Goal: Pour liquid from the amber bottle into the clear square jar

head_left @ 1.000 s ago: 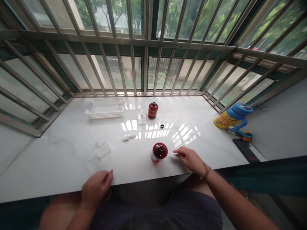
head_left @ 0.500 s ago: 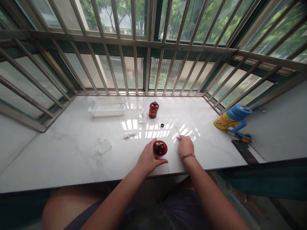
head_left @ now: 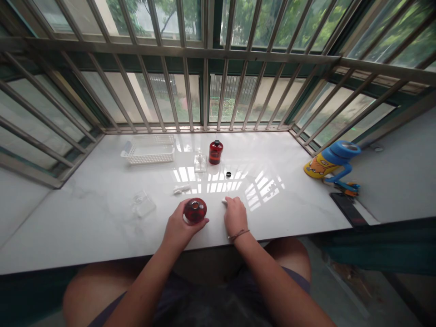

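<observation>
The left hand point(head_left: 177, 222) curls closed around a round dark-red glass bottle point(head_left: 195, 210), steadying it upright on the white marble sill point(head_left: 289, 213), mouth uncovered. The right hand point(head_left: 235, 215) rests bent at a small white piece point(head_left: 224, 200); whether it grips it is unclear.

Two hands working over counter point(head_left: 282, 218): left hand point(head_left: 177, 222), right hand point(head_left: 235, 214). Counter carrying two red bottles point(head_left: 195, 210), two clear glass bottles point(head_left: 200, 162), one white plastic basket point(head_left: 147, 152), one black cap point(head_left: 228, 175), two small white pieces point(head_left: 181, 189), one yellow cup point(head_left: 318, 166), one phone point(head_left: 347, 209).
</observation>
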